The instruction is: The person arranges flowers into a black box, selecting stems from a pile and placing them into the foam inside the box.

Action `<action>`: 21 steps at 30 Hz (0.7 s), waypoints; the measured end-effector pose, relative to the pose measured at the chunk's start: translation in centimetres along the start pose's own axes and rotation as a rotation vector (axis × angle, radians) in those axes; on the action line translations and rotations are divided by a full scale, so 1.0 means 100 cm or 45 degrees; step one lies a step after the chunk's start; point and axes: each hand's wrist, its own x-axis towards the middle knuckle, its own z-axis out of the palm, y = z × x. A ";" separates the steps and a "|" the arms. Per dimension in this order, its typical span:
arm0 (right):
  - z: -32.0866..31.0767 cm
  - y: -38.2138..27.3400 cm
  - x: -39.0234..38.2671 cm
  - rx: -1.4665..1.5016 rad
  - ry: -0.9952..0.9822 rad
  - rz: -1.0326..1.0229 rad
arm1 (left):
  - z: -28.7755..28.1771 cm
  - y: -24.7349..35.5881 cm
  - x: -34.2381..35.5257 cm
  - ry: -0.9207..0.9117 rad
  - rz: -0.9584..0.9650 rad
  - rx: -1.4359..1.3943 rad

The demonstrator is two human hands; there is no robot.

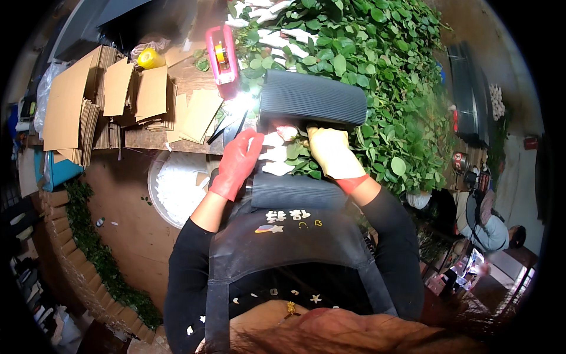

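Note:
Between my hands lie several rose buds in white sleeves (276, 154), heads to the left and green leaves to the right. A pink-and-white rose (287, 132) shows its bare head at the upper edge of this row. My left hand (237, 164), in a red glove, rests at the bud ends with its fingers stretched out. My right hand (336, 152), in a pale yellow glove with a red cuff, is closed around the stem side of the pink rose; its fingertips are partly hidden. A dark ridged sheet (312, 97) stands curved beyond the row, and its near part (298, 193) lies in front of me.
Leafy stems (389, 76) cover the table's right side. To the left are stacked cardboard pieces (71, 112), a pink tape dispenser (222, 62), a yellow roll (151, 58) and scissors (227, 128). A tub of white pieces (177, 189) stands below. Another person (492, 230) is at the right.

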 end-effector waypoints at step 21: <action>-0.019 -0.024 -0.003 0.398 -0.311 -0.109 | -0.022 0.022 -0.011 -0.347 -0.004 0.253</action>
